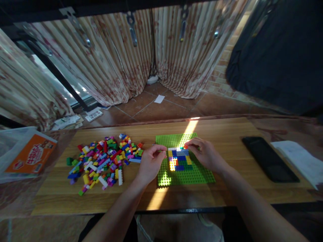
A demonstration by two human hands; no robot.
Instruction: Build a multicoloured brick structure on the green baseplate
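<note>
A green studded baseplate [199,175] lies on the table with a flat patch of blue, yellow, white and other coloured bricks [181,158] on it. At the far right corner of that patch, my right hand [205,154] pinches a small red brick [186,147] between thumb and fingertips. My left hand [151,163] is over the plate's left edge, thumb and forefinger drawn together beside the patch. Whatever its fingertips may hold is too small to make out. To the left spreads a pile of loose toy bricks [103,161] in many colours.
A black tablet-like slab [270,159] and white paper [297,158] lie on the right of the wooden table [234,134]. Beyond its left end stands a clear plastic box [15,141] with an orange label. Curtains [121,60] hang behind. Sunlight stripes cross the baseplate.
</note>
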